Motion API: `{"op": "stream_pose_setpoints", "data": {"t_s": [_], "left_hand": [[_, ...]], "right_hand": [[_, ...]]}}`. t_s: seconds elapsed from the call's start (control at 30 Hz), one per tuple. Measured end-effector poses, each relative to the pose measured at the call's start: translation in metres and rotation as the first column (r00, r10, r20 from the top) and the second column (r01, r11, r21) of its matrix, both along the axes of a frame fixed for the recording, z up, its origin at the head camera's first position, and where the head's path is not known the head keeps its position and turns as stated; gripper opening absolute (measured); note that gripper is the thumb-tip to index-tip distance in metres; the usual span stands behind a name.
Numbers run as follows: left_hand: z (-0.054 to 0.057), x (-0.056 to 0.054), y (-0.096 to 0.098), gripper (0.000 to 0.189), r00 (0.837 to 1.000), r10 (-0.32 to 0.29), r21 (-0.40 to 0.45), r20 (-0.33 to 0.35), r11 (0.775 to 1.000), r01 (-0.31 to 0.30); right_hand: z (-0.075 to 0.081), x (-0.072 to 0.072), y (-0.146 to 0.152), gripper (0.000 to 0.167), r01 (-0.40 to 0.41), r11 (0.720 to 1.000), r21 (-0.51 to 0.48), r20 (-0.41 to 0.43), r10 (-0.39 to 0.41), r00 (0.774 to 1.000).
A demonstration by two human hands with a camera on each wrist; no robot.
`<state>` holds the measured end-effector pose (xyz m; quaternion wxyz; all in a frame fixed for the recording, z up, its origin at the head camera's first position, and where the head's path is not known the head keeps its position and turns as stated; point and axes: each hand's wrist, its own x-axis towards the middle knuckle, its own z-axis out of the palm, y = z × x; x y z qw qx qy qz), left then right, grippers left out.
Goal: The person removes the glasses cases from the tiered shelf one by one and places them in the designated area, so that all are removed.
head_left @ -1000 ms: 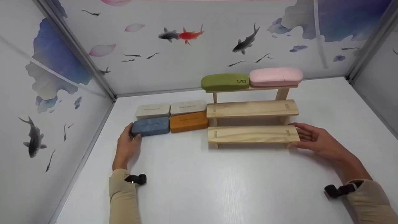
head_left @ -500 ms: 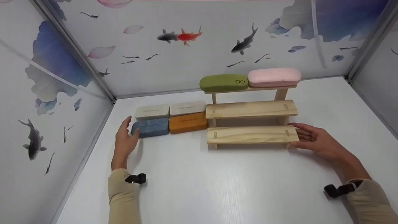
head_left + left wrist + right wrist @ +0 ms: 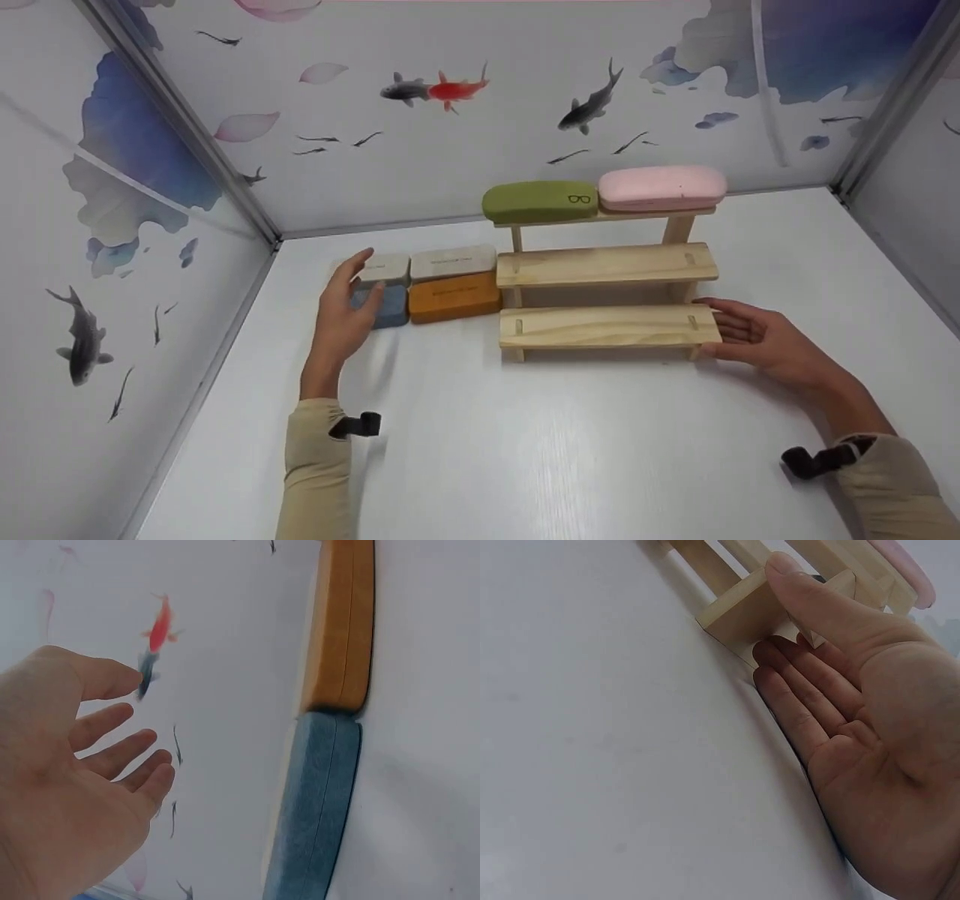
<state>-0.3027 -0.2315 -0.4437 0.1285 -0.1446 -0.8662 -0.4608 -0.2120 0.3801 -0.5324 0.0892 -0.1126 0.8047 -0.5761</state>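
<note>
While the right hand [image 3: 772, 349] holds the right end of the wooden rack [image 3: 607, 328] at its lowest tier, thumb to the front and fingers to the back, the left hand [image 3: 343, 322] hangs over the block of cases with nothing in its grip. Its thumb and fingers stand apart, and the left wrist view shows a gap between them and the blue case [image 3: 391, 309].

That blue case lies at the front left of 4 cases on the white surface [image 3: 480, 450], partly covered by the left hand in the head view. Behind it is the left off-white case [image 3: 391, 267]; to its right sits the orange case [image 3: 455, 298], with the right off-white case [image 3: 454, 261] behind that. All 4 are just beside the rack's left side. Up on the top tier, the green case [image 3: 540, 201] and the pink case [image 3: 662, 190] lie end to end, and the lower 2 tiers carry none.

My reading is that the step in hand is placing the left hand over the cases while the right hand steadies the rack. Which case it is meant for, I cannot tell. If a case is to be lifted, the next move calls for lowering the left hand and bringing thumb and fingers together across that case, without nudging its neighbours.
</note>
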Motion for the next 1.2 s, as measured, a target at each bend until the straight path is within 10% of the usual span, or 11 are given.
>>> {"op": "stream_pose_setpoints", "data": {"t_s": [0.67, 1.2], "left_hand": [[0.016, 0.002, 0.07, 0.053, 0.981, -0.164, 0.032, -0.099, 0.985, 0.168], [0.039, -0.03, 0.133, 0.068, 0.977, -0.21, 0.017, -0.029, 0.978, 0.21]], "right_hand": [[-0.002, -0.001, 0.0, 0.081, 0.017, 1.0, 0.022, -0.004, -0.017, 1.0], [-0.001, 0.0, -0.001, 0.077, -0.009, 1.0, -0.028, -0.029, 0.009, 1.0]]}}
